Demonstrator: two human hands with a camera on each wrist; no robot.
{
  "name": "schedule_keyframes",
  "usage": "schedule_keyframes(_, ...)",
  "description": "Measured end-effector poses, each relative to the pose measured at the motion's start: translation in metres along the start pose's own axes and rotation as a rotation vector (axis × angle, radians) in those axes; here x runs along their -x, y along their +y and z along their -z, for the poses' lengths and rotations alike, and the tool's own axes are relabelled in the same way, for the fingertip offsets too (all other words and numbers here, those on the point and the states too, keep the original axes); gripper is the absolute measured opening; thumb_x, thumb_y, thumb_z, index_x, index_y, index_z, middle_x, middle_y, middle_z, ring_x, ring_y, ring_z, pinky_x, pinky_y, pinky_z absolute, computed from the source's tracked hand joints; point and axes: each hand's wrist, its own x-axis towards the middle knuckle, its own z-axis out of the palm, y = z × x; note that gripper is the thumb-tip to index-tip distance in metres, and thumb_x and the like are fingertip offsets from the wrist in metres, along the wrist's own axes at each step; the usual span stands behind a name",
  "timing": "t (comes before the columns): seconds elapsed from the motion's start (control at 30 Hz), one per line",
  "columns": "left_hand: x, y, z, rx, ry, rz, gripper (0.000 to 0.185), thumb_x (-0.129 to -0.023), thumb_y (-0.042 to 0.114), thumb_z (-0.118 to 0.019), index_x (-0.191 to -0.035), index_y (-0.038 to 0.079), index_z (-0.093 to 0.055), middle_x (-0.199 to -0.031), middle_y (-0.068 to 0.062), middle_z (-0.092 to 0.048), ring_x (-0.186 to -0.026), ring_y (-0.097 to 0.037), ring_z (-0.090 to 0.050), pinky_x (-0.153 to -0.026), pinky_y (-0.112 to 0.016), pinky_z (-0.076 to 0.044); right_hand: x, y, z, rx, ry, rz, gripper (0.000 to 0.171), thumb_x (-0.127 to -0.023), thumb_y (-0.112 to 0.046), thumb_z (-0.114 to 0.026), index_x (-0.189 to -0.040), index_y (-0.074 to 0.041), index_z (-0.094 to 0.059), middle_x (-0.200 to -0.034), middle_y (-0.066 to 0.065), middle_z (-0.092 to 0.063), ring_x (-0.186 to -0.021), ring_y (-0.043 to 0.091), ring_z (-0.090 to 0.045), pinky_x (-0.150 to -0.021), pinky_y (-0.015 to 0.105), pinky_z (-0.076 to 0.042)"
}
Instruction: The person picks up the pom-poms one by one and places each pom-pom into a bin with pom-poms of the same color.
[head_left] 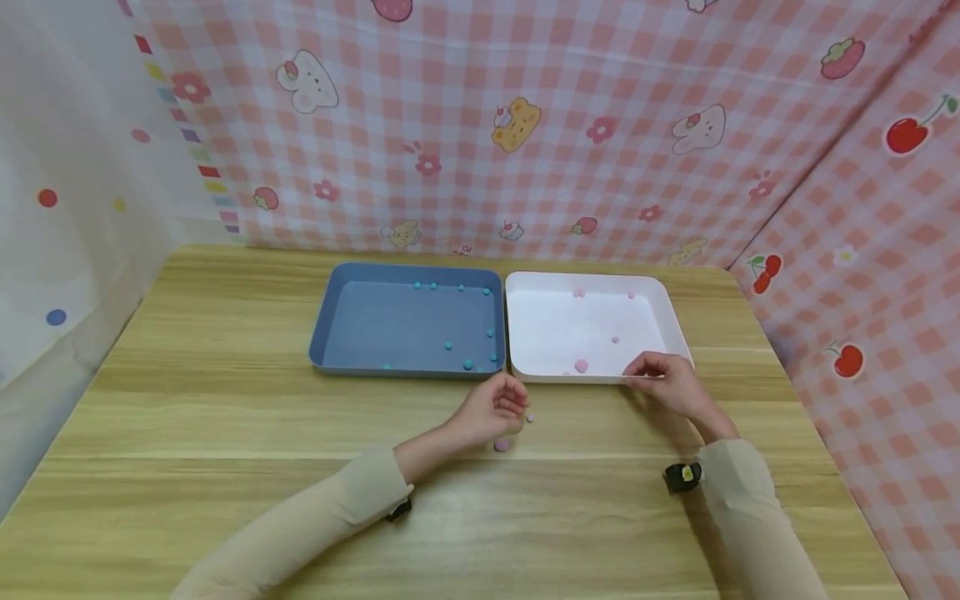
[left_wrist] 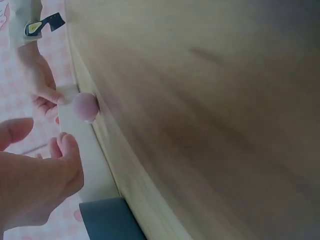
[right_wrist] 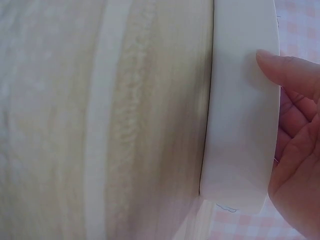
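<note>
My right hand (head_left: 670, 385) grips the near rim of the white tray (head_left: 551, 379), thumb on the outer wall and fingers over the inner side; the right wrist view shows the thumb (right_wrist: 280, 70) against that wall. My left hand (head_left: 491, 412) hovers near where the two trays meet, its fingers loosely curled. In the left wrist view, its thumb and fingertips stand apart with nothing visible between them. Just beside it on the table lie a larger pink ball (head_left: 502, 446) and a small pink ball (head_left: 529, 417). Several pink balls (head_left: 581, 366) sit inside the white tray.
Left of the white tray stands a blue-grey tray (head_left: 322, 333) holding several teal balls (head_left: 468, 365), mostly toward its right side. Both trays are on a wooden table (head_left: 187, 400). A pink checked cloth (head_left: 465, 108) hangs behind the table, and another hangs at its right.
</note>
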Motion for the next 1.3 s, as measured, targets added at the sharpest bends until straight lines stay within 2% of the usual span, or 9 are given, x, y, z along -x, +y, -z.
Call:
schedule_keyframes(0.23,0.008,-0.004,0.001,-0.120,-0.078,0.039,0.042,-0.067,-0.018,-0.059,-0.105,-0.006,-0.050,-0.104,-0.017,-0.057,-0.095,-0.028,-0.055,-0.085,-0.035,-0.049,0.000,0.000,0.000,-0.001,0.001,0.000,0.007,-0.080,0.005,-0.069,-0.078,-0.001,-0.066,-0.074,0.006,-0.064,-0.068,0.005,-0.050,-0.061,0.018,-0.041)
schedule_keyframes(0.43,0.013,-0.003,0.002,-0.258,-0.117,0.041,0.042,-0.064,-0.019,-0.062,-0.101,-0.002,-0.052,-0.098,-0.011,-0.056,-0.092,-0.023,-0.055,-0.083,-0.033,-0.048,0.001,0.000,0.000,0.006,-0.001,-0.011,0.006,-0.081,0.003,-0.068,-0.078,-0.001,-0.066,-0.075,0.006,-0.064,-0.068,0.004,-0.049,-0.062,0.018,-0.041)
schedule_keyframes(0.53,0.013,-0.004,0.002,-0.349,-0.137,0.022,0.040,-0.062,-0.019,-0.059,-0.097,0.000,-0.052,-0.094,-0.008,-0.055,-0.089,-0.020,-0.054,-0.080,-0.028,-0.047,0.000,0.001,0.000,0.008,-0.005,-0.012,0.005,-0.082,0.002,-0.068,-0.079,-0.001,-0.066,-0.075,0.006,-0.064,-0.068,0.004,-0.049,-0.062,0.019,-0.041)
schedule_keyframes(0.67,0.013,-0.006,0.001,-0.425,-0.140,-0.035,0.036,-0.061,-0.020,-0.051,-0.092,0.000,-0.052,-0.089,-0.009,-0.055,-0.085,-0.020,-0.053,-0.075,-0.025,-0.047,0.001,0.001,0.001,0.008,-0.006,-0.002,0.006,-0.082,0.002,-0.068,-0.079,-0.002,-0.066,-0.075,0.005,-0.064,-0.069,0.004,-0.050,-0.062,0.019,-0.041)
schedule_keyframes(0.8,0.012,-0.006,0.001,-0.453,-0.136,-0.066,0.035,-0.060,-0.020,-0.046,-0.089,-0.002,-0.053,-0.086,-0.009,-0.055,-0.081,-0.020,-0.054,-0.070,-0.024,-0.046,0.000,0.002,0.000,0.000,-0.003,0.017,0.006,-0.081,0.004,-0.068,-0.079,-0.001,-0.066,-0.075,0.005,-0.064,-0.069,0.004,-0.050,-0.063,0.018,-0.042)
schedule_keyframes(1.07,0.009,-0.006,0.002,-0.454,-0.140,-0.071,0.035,-0.058,-0.021,-0.048,-0.087,-0.003,-0.053,-0.082,-0.009,-0.056,-0.077,-0.019,-0.054,-0.065,-0.020,-0.044,0.001,0.000,0.001,-0.005,-0.009,0.017,0.005,-0.082,0.002,-0.068,-0.079,-0.001,-0.066,-0.075,0.005,-0.064,-0.069,0.005,-0.050,-0.062,0.019,-0.041)
schedule_keyframes(1.3,0.007,-0.005,0.003,-0.429,-0.137,-0.025,0.032,-0.060,-0.020,-0.053,-0.087,-0.002,-0.054,-0.083,-0.007,-0.057,-0.076,-0.016,-0.054,-0.064,-0.018,-0.045,0.000,0.000,0.001,-0.020,-0.010,0.005,0.005,-0.082,0.001,-0.068,-0.079,-0.001,-0.066,-0.075,0.006,-0.064,-0.068,0.005,-0.050,-0.061,0.018,-0.042)
